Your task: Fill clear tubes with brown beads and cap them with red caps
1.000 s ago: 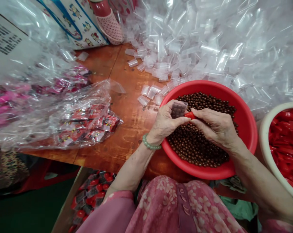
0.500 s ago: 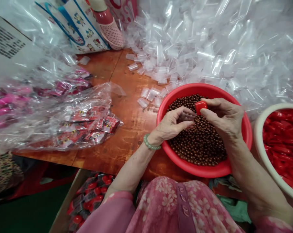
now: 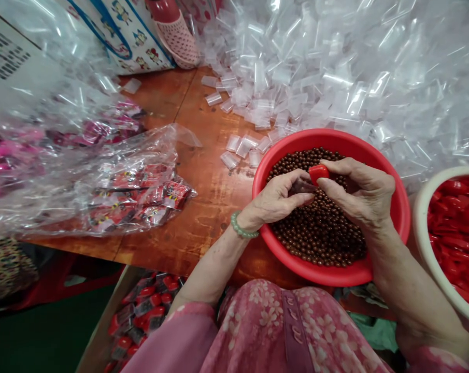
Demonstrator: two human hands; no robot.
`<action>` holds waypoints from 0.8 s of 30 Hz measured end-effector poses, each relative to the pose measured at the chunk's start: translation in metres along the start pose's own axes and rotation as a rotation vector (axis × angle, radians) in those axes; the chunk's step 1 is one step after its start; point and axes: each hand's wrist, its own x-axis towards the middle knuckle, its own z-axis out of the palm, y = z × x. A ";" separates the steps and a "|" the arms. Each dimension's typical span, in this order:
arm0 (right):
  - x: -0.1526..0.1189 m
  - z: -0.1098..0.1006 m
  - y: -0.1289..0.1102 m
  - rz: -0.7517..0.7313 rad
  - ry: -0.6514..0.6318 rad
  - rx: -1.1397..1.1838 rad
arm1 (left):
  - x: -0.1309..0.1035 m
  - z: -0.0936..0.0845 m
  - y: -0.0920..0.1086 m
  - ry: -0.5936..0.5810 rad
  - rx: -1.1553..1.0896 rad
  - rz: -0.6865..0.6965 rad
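Note:
My right hand [image 3: 364,194] pinches a small red plastic cap [image 3: 317,173] between thumb and fingertips. Facing it, my left hand [image 3: 283,197] curls round a small clear plastic case [image 3: 303,185], largely covered by the fingers; brown shows through it. Cap and case meet or nearly meet; I cannot tell whether they are joined. Both hands are over a red basin [image 3: 402,207] holding many glossy brown balls [image 3: 323,238].
Loose clear plastic sleeves [image 3: 265,98] pile up behind the basin. A cream tub [image 3: 423,228] of red caps stands at right. Bags of printed red packets [image 3: 141,191] lie left. Below the table edge, a box holds red-capped cases [image 3: 144,305]. A pink bottle [image 3: 178,39] stands behind.
My right hand has brought the red cap left and slightly down to the clear case in my left hand. The gap between them has closed. The view has shifted slightly.

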 end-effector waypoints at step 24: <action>0.008 -0.012 -0.015 -0.136 -0.366 -0.179 | 0.001 -0.003 0.006 -0.159 0.192 -0.135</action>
